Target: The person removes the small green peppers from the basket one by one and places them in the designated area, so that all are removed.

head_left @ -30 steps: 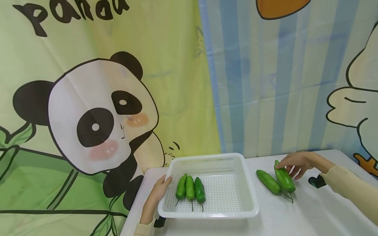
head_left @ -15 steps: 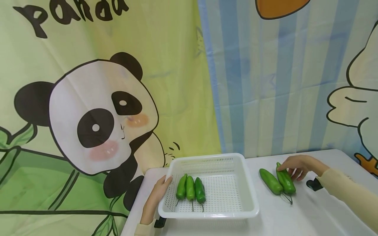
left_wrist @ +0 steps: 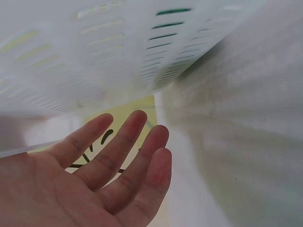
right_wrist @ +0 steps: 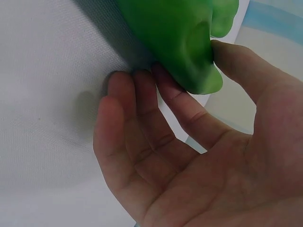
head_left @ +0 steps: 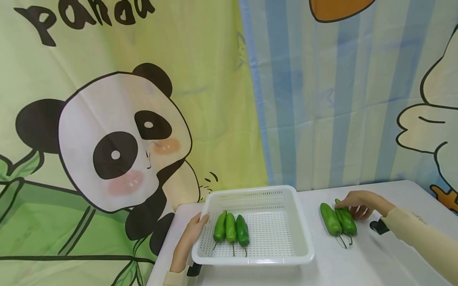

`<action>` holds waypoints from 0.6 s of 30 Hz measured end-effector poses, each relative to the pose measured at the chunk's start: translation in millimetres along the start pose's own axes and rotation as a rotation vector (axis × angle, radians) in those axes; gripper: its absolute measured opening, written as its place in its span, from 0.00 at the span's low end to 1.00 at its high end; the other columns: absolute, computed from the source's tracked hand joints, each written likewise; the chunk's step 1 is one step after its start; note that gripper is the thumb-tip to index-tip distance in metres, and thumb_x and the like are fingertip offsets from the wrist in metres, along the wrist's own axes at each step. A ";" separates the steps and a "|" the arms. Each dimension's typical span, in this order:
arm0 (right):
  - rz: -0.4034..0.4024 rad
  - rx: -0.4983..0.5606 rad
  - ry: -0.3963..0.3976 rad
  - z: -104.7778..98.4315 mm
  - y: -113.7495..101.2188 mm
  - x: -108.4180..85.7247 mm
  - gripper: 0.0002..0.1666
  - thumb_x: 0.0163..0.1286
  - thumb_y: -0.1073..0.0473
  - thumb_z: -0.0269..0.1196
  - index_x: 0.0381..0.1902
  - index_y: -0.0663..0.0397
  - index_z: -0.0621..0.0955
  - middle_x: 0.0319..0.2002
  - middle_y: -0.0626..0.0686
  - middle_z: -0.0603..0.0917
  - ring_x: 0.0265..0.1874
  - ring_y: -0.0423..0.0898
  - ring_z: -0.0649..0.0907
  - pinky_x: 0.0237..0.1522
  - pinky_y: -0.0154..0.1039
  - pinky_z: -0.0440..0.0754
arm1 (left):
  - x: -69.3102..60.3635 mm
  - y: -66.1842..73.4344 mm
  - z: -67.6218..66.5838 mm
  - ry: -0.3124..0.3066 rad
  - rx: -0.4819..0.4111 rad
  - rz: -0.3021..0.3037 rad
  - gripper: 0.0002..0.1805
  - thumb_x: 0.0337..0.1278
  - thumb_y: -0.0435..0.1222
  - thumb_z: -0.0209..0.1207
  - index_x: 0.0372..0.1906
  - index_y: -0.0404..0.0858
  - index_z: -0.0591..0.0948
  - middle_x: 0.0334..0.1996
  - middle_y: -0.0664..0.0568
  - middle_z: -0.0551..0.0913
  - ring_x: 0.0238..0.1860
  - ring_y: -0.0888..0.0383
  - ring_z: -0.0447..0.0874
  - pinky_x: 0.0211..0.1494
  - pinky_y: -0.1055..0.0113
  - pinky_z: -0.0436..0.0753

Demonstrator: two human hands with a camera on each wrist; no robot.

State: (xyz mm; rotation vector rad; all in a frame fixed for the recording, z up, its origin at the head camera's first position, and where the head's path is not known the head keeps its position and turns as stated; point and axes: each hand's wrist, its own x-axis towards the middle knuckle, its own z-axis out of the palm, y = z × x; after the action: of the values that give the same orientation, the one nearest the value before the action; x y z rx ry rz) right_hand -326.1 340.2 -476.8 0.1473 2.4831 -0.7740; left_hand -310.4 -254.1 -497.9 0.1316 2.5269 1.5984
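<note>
My right hand (head_left: 363, 203) pinches the tip of a green pepper (head_left: 345, 221) between thumb and index finger. In the right wrist view, that pepper (right_wrist: 177, 42) lies between the thumb and index finger, and the other fingers are loosely bent by the white cloth. Right beside it on the table lies a second green pepper (head_left: 330, 219), stem toward me. At the white basket (head_left: 250, 260), my left hand (head_left: 193, 230) holds the left rim with the thumb over it. Its four fingers (left_wrist: 128, 156) lie along the outside, in the left wrist view.
Three green peppers (head_left: 230, 228) lie side by side in the basket's left half, stems toward me. The white table (head_left: 336, 270) ends against a printed curtain (head_left: 300, 99) with a panda picture.
On the table, the left pepper has shifted right and turned to line up with the pinched one. The right hand has moved only slightly; the left hand and basket stay put.
</note>
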 end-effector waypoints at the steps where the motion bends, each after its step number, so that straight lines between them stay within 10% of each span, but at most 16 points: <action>1: -0.003 -0.003 0.002 0.4 -0.2 -0.6 0.25 0.72 0.39 0.59 0.36 0.58 0.78 0.31 0.56 0.82 0.31 0.49 0.82 0.36 0.42 0.88 | -0.1 0.4 -0.2 0.000 0.000 -0.001 0.36 0.76 0.57 0.45 0.78 0.40 0.60 0.57 0.33 0.82 0.39 0.48 0.91 0.35 0.55 0.91; 18: -0.020 -0.033 0.017 -3.9 -0.5 -4.3 0.35 0.71 0.32 0.57 0.40 0.63 0.79 0.34 0.58 0.82 0.34 0.51 0.84 0.37 0.45 0.88 | 0.7 0.5 -0.9 0.003 0.002 -0.005 0.36 0.76 0.57 0.45 0.78 0.42 0.61 0.56 0.33 0.83 0.38 0.48 0.91 0.35 0.56 0.91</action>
State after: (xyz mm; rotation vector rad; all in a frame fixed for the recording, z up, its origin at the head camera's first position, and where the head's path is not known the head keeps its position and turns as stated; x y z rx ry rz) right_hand -324.4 342.2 -471.6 0.1185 2.5159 -0.7421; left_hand -311.2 -254.6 -497.1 0.1233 2.5289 1.5958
